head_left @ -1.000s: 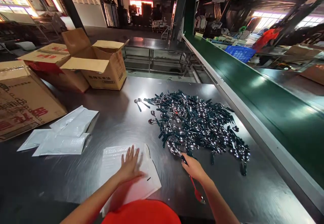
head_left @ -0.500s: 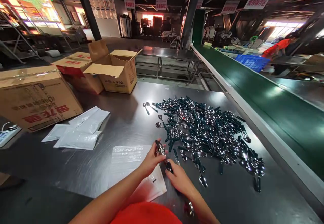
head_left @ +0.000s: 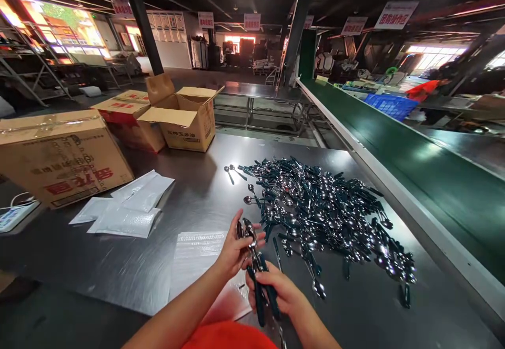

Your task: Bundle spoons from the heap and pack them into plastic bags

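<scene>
Several spoons (head_left: 255, 257) with dark green handles and shiny bowls are held between both hands over the near part of the table. My left hand (head_left: 233, 249) is around the bowl end, its thumb on the metal and some fingers spread. My right hand (head_left: 278, 286) grips the dark handles, which point down toward me. Beneath my hands lies a white bubble mailer (head_left: 197, 257), partly hidden by my left forearm. A large heap of similar spoons (head_left: 315, 207) spreads over the metal table to the right.
White mailers (head_left: 126, 217) lie at the left, before a closed carton (head_left: 67, 165). An open carton (head_left: 189, 128) stands behind. Along the right runs a green conveyor (head_left: 414, 149) with a pale rail. Beyond it are a blue basket (head_left: 389, 105) and some red cloth.
The held spoons have turned and fanned out, with more handles now visible in my right hand. My left fingers have spread. The view has tilted slightly upward.
</scene>
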Tool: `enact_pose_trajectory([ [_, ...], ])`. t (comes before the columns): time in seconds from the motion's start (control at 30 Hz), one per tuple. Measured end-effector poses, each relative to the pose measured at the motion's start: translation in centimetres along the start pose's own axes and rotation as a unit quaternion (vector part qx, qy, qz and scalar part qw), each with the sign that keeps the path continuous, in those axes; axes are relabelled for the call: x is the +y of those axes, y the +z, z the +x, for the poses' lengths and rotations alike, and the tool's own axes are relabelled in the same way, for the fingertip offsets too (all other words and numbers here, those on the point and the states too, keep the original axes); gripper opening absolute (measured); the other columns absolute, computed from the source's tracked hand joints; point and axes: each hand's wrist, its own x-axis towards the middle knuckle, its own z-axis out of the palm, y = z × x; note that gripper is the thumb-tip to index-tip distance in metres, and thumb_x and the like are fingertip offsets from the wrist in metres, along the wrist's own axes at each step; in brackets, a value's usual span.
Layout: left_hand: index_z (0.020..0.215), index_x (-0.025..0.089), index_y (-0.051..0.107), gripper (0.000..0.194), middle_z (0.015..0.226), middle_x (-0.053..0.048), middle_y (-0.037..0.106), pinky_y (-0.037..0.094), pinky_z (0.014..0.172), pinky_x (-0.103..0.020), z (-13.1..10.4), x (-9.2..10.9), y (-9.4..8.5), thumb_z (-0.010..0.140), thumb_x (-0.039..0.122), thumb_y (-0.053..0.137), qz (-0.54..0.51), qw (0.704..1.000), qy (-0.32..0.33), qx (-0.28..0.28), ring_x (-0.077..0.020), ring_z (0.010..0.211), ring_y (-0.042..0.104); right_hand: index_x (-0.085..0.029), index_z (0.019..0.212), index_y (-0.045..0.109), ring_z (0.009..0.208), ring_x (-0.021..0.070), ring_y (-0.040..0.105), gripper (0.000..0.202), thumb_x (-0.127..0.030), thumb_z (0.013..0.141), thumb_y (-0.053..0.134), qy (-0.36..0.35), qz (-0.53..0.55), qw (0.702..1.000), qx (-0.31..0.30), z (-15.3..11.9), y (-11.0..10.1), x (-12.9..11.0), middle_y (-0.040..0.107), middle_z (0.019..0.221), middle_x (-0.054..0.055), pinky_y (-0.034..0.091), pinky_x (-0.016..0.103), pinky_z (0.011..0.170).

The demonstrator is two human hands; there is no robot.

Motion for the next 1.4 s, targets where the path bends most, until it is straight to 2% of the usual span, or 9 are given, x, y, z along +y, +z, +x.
enact_pose_trajectory([
  [0.1,0.129,0.026,0.046,0.07,0.118,-0.01,0.065,0.05,0.093,-0.044,0.1,0.6,-0.2,0.067,0.013,0.074,-0.029,0.999,-0.004,-0.032,-0.0264,0.102,0.066,-0.021,0.099,0.048,0.048,0.0116,0.057,0.044,-0.052,0.075,0.068,-0.007,0.052,0.998,-0.044,0.2,0.3,0.0,0.057,0.069,-0.004,0.043,0.023,0.046],
  [0.2,0.105,0.018,0.06,0.036,0.115,-0.011,0.066,0.051,0.091,-0.047,0.2,1.2,-0.2,0.071,0.022,0.074,-0.036,0.998,-0.003,-0.049,-0.029,0.101,0.066,-0.021,0.101,0.051,0.046,0.0086,0.051,0.042,-0.056,0.08,0.062,-0.001,0.063,0.996,-0.057,0.3,0.6,-0.3,0.056,0.069,-0.003,0.04,0.021,0.044],
  [0.27,0.1,0.018,0.061,0.028,0.108,-0.01,0.069,0.053,0.085,-0.047,0.2,1.5,-0.2,0.077,0.032,0.069,-0.037,0.998,-0.004,-0.044,-0.0286,0.096,0.068,-0.021,0.103,0.053,0.044,0.0077,0.048,0.043,-0.057,0.082,0.059,0.005,0.058,0.997,-0.06,0.3,0.8,-0.5,0.056,0.069,-0.003,0.039,0.02,0.042],
  [0.43,0.109,0.016,0.062,0.045,0.103,-0.012,0.069,0.055,0.08,-0.047,0.5,1.8,-0.2,0.082,0.052,0.058,-0.037,0.999,-0.023,-0.033,-0.0281,0.09,0.068,-0.022,0.11,0.055,0.046,0.008,0.049,0.05,-0.062,0.081,0.056,0.04,0.052,0.995,-0.074,0.0,1.0,-1.1,0.056,0.07,-0.003,0.039,0.021,0.044],
  [0.8,0.112,0.01,0.061,0.036,0.085,-0.012,0.071,0.055,0.066,-0.033,1.5,0.9,0.1,0.091,0.033,0.045,-0.059,0.994,-0.045,0.081,-0.0197,0.074,0.068,-0.02,0.104,0.061,0.053,0.0126,0.052,0.045,-0.054,0.075,0.056,0.089,0.085,0.989,-0.08,0.0,1.7,-2.2,0.062,0.077,0.002,0.044,0.029,0.053],
  [0.97,0.099,0.013,0.063,0.045,0.065,-0.004,0.066,0.046,0.047,-0.024,2.0,0.2,0.3,0.08,0.053,0.059,0.025,0.994,0.009,0.107,-0.0136,0.05,0.06,-0.018,0.089,0.061,0.053,0.0123,0.052,0.043,-0.056,0.07,0.054,0.099,0.053,0.991,-0.067,0.3,2.3,-2.5,0.063,0.078,0.004,0.044,0.029,0.054],
  [1.07,0.083,0.016,0.061,0.038,0.057,0.003,0.06,0.039,0.041,-0.019,2.1,0.1,0.5,0.066,0.047,0.075,0.047,0.994,0.022,0.101,-0.0091,0.043,0.054,-0.016,0.079,0.061,0.049,0.0107,0.047,0.045,-0.059,0.069,0.051,0.111,0.033,0.99,-0.08,0.5,2.4,-2.7,0.058,0.066,0.002,0.039,0.025,0.049],
  [1.27,0.097,0.017,0.058,0.05,0.076,-0.003,0.069,0.053,0.057,-0.026,1.8,0.4,0.5,0.056,0.023,0.084,0.053,0.996,0.005,0.076,-0.0168,0.063,0.067,-0.015,0.062,0.06,0.035,0.0059,0.024,0.053,-0.065,0.072,0.044,0.138,0.034,0.978,-0.153,1.2,1.4,-2.4,0.038,0.041,-0.005,0.013,0.021,0.036],
  [1.4,0.098,0.016,0.059,0.037,0.086,-0.007,0.071,0.057,0.074,-0.034,1.9,1.4,0.2,0.067,0.021,0.077,0.02,0.997,0.023,0.068,-0.0198,0.074,0.07,-0.016,0.075,0.061,0.04,0.0057,0.034,0.039,-0.055,0.075,0.056,0.081,0.049,0.993,-0.067,1.0,1.2,-2.4,0.053,0.054,-0.001,0.015,0.019,0.038],
])
